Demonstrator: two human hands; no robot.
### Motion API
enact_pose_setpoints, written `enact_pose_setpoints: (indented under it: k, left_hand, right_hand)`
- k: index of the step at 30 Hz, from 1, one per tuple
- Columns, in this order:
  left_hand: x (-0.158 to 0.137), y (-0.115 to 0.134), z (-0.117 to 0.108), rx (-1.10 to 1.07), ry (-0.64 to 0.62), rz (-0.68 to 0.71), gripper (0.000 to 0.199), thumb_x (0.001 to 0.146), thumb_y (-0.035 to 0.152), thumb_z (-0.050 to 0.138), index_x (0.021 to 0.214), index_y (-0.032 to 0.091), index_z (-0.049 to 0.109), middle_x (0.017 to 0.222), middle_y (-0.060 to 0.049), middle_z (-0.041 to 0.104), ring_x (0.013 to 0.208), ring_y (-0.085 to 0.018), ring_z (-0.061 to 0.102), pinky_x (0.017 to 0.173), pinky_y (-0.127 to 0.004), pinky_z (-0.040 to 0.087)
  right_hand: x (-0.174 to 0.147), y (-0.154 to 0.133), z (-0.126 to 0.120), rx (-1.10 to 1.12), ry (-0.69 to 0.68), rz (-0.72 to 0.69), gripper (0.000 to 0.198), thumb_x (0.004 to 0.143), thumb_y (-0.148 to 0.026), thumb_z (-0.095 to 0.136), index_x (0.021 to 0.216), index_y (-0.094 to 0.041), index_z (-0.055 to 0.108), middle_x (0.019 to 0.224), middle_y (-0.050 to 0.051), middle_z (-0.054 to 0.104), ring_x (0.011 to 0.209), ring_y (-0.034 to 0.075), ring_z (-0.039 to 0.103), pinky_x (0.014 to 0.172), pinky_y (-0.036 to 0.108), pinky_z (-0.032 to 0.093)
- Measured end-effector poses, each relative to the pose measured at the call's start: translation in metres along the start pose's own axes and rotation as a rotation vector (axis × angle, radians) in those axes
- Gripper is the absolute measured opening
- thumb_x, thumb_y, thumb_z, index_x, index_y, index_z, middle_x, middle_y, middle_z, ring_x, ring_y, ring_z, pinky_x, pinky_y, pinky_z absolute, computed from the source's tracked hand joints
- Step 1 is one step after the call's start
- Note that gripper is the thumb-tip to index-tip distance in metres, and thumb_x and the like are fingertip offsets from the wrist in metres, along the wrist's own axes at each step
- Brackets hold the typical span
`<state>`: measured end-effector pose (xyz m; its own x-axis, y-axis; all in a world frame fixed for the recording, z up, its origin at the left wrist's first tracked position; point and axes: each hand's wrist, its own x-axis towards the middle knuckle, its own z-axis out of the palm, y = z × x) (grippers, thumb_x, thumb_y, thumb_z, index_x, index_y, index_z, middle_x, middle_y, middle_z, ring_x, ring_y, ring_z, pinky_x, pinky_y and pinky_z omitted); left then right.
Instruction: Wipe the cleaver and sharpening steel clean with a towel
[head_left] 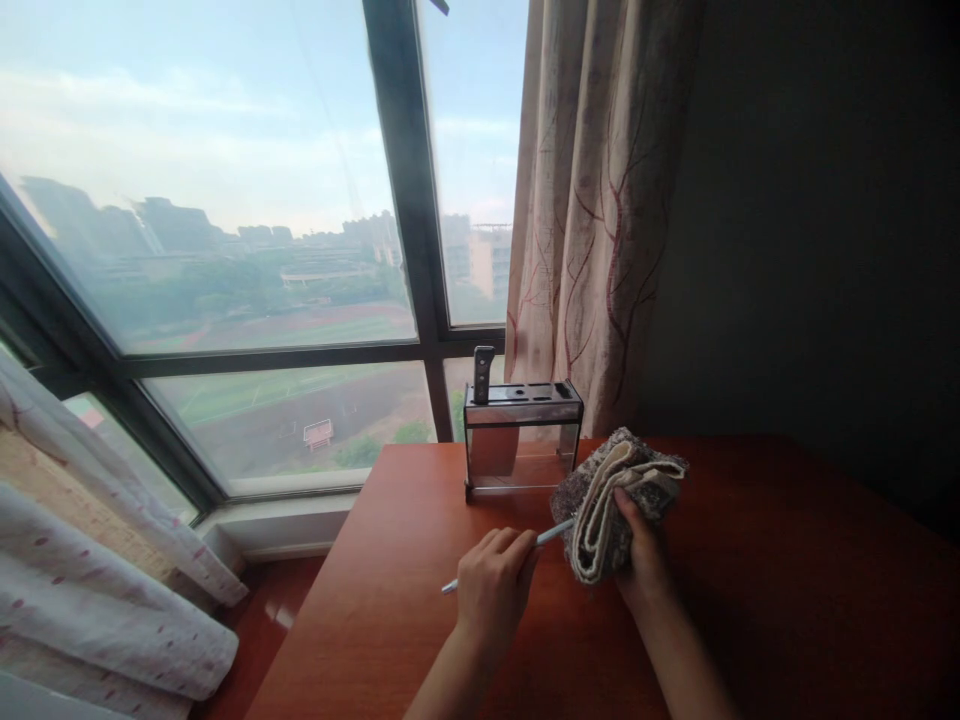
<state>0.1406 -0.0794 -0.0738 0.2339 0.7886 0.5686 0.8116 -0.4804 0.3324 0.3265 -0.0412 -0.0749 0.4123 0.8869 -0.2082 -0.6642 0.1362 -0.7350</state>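
Observation:
My left hand [493, 580] is closed around a thin pale-blue rod [553, 533], possibly a utensil's handle. One end sticks out behind the fist at the left; the other meets the folded towel and its tip is hidden there. A grey, mottled towel [600, 510] with a cream edge is bunched in folds, gripped by my right hand [641, 535] with the thumb pressed on top. Both hands are above the table, side by side. Just beyond them stands a see-through knife block [523, 412] with a black frame, and one dark-handled knife [483, 375] is upright in its left slot.
The reddish-brown wooden table [390, 540] extends to both sides, its left edge dropping to the floor. Behind it are a large window [225, 250] and a patterned curtain [592, 200]. Another curtain [97, 590] hangs at the lower left. A dark wall is at the right.

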Motion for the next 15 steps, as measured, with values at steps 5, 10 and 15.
enact_pose_setpoints:
  k: [5, 10, 15]
  left_hand:
    - [0.001, -0.001, -0.006, 0.116, 0.067, 0.121, 0.016, 0.092, 0.029, 0.051, 0.096, 0.025, 0.066, 0.073, -0.001, 0.067, 0.067, -0.017, 0.059, 0.060, -0.028, 0.037]
    - [0.001, -0.004, -0.005, 0.050, -0.002, 0.113, 0.017, 0.093, 0.031, 0.050, 0.097, 0.024, 0.066, 0.075, -0.002, 0.068, 0.069, -0.017, 0.061, 0.062, -0.028, 0.039]
    - [0.002, -0.003, -0.008, -0.169, -0.195, 0.003, 0.026, 0.095, 0.033, 0.044, 0.093, 0.023, 0.068, 0.078, -0.004, 0.070, 0.068, -0.017, 0.064, 0.060, -0.025, 0.039]
  right_hand:
    - [0.003, -0.005, -0.002, 0.023, 0.057, -0.036, 0.046, 0.066, -0.034, 0.079, 0.109, -0.026, 0.065, 0.103, -0.003, 0.073, 0.086, 0.017, 0.069, 0.073, 0.028, 0.058]
    - [0.003, -0.012, -0.004, 0.076, 0.035, 0.004, 0.043, 0.068, -0.035, 0.077, 0.108, -0.027, 0.065, 0.098, -0.004, 0.074, 0.081, 0.017, 0.070, 0.075, 0.030, 0.058]
    - [0.008, -0.019, -0.013, 0.149, -0.049, 0.093, 0.040, 0.072, -0.046, 0.072, 0.107, -0.028, 0.067, 0.089, -0.005, 0.075, 0.080, 0.017, 0.070, 0.078, 0.032, 0.056]
